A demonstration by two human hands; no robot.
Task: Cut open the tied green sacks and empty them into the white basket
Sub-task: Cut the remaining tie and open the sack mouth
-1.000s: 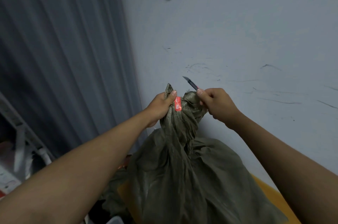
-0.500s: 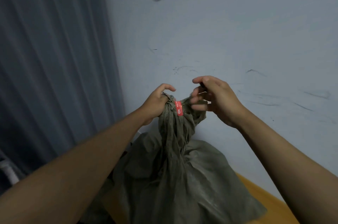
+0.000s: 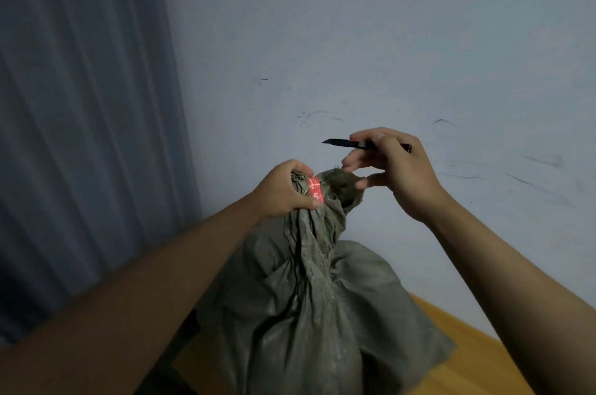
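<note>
Pale blue wall (image 3: 403,39) fills the background, with a grey curtain (image 3: 80,104) at the left. The gathered neck of the green sack (image 3: 309,298) is clenched in the left hand (image 3: 283,189), the thumb pressed on a red tie label (image 3: 315,189). A black knife (image 3: 342,143) is gripped in the right hand (image 3: 396,168), blade levelled leftward just above the neck, not touching it; the lower fingers are spread near the frayed top. Bare wall is seen behind and to the right of the hands. The sack is stood on a yellow-orange surface (image 3: 477,359) meeting the wall's base.
</note>
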